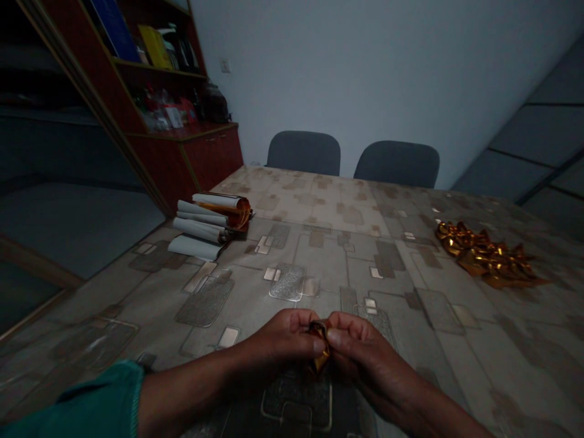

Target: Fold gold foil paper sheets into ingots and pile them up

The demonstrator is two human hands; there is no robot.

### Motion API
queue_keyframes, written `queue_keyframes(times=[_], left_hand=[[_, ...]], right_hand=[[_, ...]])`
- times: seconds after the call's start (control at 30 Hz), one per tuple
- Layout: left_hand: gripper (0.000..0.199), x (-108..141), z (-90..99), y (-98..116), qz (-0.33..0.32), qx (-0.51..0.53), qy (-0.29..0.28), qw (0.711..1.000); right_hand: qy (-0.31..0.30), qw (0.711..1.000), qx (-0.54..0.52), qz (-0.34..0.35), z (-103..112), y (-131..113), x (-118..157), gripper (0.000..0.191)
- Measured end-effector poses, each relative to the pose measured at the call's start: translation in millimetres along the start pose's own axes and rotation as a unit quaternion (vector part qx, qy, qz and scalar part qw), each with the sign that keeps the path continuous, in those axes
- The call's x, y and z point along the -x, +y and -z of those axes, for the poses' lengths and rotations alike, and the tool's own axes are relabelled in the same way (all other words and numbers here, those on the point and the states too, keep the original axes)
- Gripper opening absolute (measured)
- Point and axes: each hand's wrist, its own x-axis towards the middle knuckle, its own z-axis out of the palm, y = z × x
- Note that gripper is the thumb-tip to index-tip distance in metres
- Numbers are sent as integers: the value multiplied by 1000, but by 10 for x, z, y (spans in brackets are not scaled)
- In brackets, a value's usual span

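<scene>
Two bare hands meet low over the patterned tablecloth (328,243), with one small gold foil piece (320,360) between them. The left hand (285,339) pinches it from one side, thumb lying across the front; the right hand (366,353) grips the opposite side between thumb and curled fingers. Both sets of fingers are thus clamped on the foil, presumably because so thin and springy a material needs support from two sides to hold a crease. Whether the wrists rest on the cloth cannot be told. Beyond the left forearm lie curled pale sheets (201,228), overlapping (a gold underside shows at their right end), an arrangement that probably lets them be lifted singly. Far to the right sits a cluster of shaped gold pieces (486,252), grouped closely, perhaps so that they stay out of the hands' way.
</scene>
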Motion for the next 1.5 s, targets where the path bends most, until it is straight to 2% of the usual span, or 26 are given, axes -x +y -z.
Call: queue_keyframes(times=[0.1,0.3,0.53,0.8,0.97,1.1,1.33,1.5], left_hand=[[41,34,2,57,6,14,-22,1000],[31,96,-47,187,40,77,-111,990],[36,91,-55,157,57,128,-86,986],[47,94,-48,162,80,89,-124,985],[40,92,-43,137,61,118,-109,985],[43,73,-40,126,51,53,-107,992],[35,50,-73,101,14,10,-86,996],[34,62,-47,119,33,79,-100,991]], right_hand=[[2,1000,-9,-5,-5,-23,-1,30],[-12,998,-62,-25,-4,-75,5,29],[-51,998,-36,-29,8,-88,16,37],[-77,995,-61,-25,38,-39,14,32],[-48,998,-42,-23,43,-40,5,31],[-15,999,-27,-22,5,-24,12,35],[-3,1000,-18,-12,-50,-28,40,32],[-12,999,-34,-17,-4,-18,27,30]])
